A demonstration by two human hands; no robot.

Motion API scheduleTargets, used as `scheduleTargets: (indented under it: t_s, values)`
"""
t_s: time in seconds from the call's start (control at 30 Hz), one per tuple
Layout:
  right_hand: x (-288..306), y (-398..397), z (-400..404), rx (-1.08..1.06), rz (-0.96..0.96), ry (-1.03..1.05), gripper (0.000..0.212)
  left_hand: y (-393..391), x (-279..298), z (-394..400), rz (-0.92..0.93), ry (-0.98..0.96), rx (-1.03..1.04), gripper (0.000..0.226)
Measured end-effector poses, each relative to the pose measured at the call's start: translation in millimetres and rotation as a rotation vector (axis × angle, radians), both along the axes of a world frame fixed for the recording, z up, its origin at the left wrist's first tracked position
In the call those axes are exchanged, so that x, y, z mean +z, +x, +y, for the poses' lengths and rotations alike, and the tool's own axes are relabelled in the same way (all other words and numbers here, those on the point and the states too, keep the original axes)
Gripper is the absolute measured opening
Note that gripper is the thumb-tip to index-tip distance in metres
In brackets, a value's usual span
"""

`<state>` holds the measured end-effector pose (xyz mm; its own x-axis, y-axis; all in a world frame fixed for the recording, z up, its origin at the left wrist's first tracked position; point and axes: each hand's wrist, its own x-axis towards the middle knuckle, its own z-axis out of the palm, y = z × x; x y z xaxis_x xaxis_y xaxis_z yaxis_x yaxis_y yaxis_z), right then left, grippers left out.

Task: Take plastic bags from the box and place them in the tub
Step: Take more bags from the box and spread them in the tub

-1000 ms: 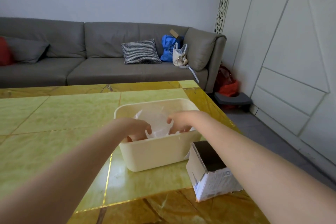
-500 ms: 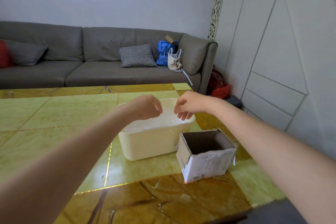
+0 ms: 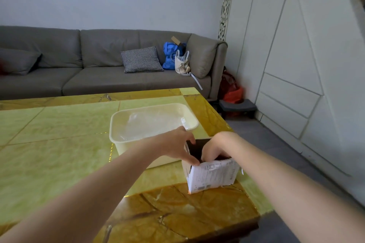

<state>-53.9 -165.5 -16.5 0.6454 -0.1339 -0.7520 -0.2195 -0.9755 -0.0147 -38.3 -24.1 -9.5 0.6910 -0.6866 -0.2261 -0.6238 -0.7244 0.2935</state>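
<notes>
The right hand (image 3: 214,149) dips its curled fingers into the box (image 3: 212,173); whether they pinch anything cannot be told. The left hand (image 3: 178,147), fingers spread, steadies the box's left wall. Clear bags (image 3: 150,124) lie in the tub (image 3: 118,144) behind the box. They look light, limp and slippery: probably best pinched at a fold.
</notes>
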Motion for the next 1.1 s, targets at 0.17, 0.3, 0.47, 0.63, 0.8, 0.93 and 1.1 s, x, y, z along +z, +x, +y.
scheduleTargets:
  t_s: [0.17, 0.3, 0.47, 0.63, 0.8, 0.93, 1.1]
  values:
    - [-8, 8, 1, -0.020, -0.051, -0.030, 0.027, -2, -7, 1, 0.010, -0.029, 0.002, 0.082]
    - [-6, 3, 7, 0.038, -0.075, -0.009, 0.014, -5, -10, 4, 0.001, -0.044, 0.017, 0.086]
    - [-3, 3, 13, -0.128, 0.054, 0.204, 0.008, -10, -12, 7, -0.026, -0.060, 0.054, 0.080]
    - [30, -7, 7, -0.143, 0.004, 0.430, 0.030, -11, -9, 10, -0.105, -0.094, 0.065, 0.059]
    - [41, -26, 14, 0.153, -0.096, 0.117, 0.046, -11, -6, 20, -0.302, -0.276, 0.157, 0.033]
    - [39, -24, 15, 0.189, -0.281, 0.148, 0.026, -7, -5, 40, -0.362, -0.401, 0.278, 0.027]
    - [58, -5, 14, -0.021, -0.745, 0.325, 0.023, 21, 0, 77, -0.379, -0.497, 0.543, 0.026]
